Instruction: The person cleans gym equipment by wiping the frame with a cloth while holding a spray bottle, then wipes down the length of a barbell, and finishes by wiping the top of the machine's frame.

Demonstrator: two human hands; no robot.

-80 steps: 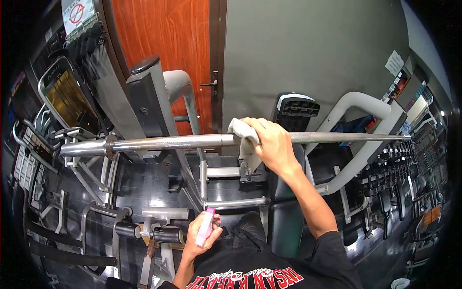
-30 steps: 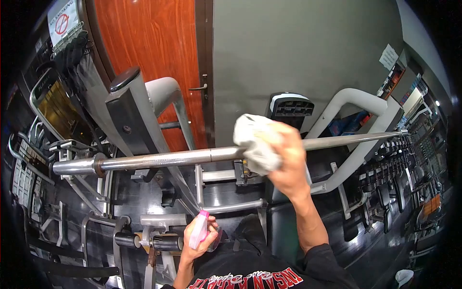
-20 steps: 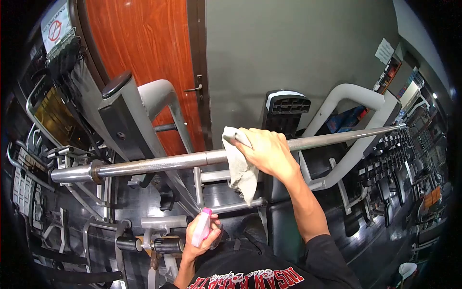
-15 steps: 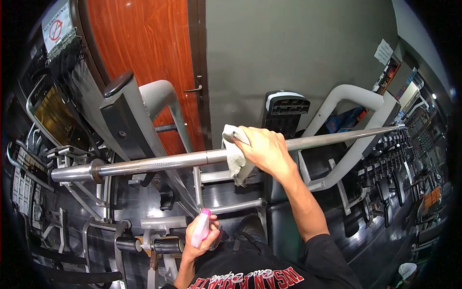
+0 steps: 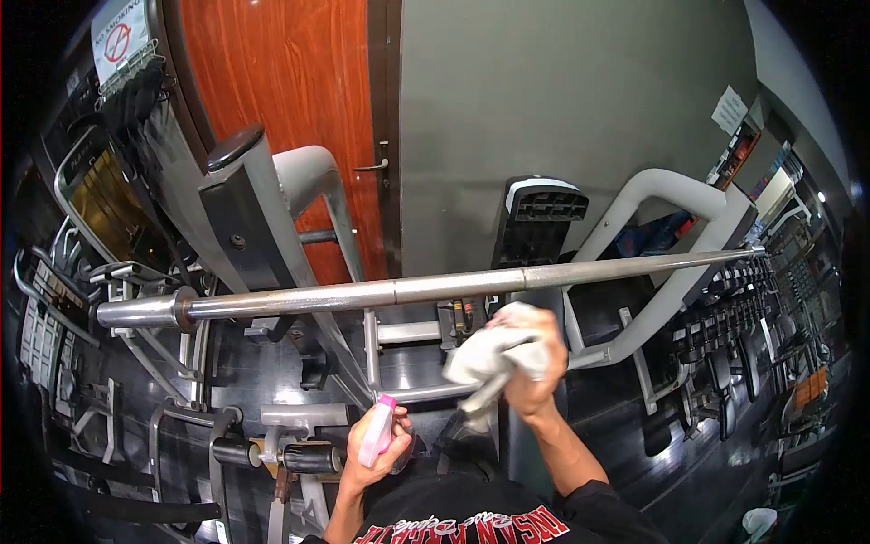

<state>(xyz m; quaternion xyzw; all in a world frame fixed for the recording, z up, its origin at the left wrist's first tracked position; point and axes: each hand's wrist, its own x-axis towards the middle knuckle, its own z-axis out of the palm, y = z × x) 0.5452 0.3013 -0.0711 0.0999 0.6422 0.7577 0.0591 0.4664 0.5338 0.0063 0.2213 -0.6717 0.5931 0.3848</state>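
Note:
A long metal barbell (image 5: 362,295) lies across the view, its thick sleeve at the left. Below the bar, right of centre, my right hand (image 5: 536,363) is closed on a pale cloth (image 5: 494,355); the cloth hangs loosely, is slightly blurred and is apart from the bar. Low in the view, left of centre, my left hand (image 5: 376,446) is wrapped round a spray bottle with a pink and white head (image 5: 378,431). The bottle's lower part is mostly hidden by my fingers.
Grey machine frames stand on the left (image 5: 258,218) and right (image 5: 625,272) under the bar. Behind are a reddish wooden door (image 5: 281,118) and a grey wall (image 5: 562,82). A dumbbell rack (image 5: 725,317) is at the right. Roller pads (image 5: 313,458) sit at the lower left.
My right hand and the cloth have come off the bar and moved down towards my body. My left hand still holds the spray bottle. The view has shifted slightly.

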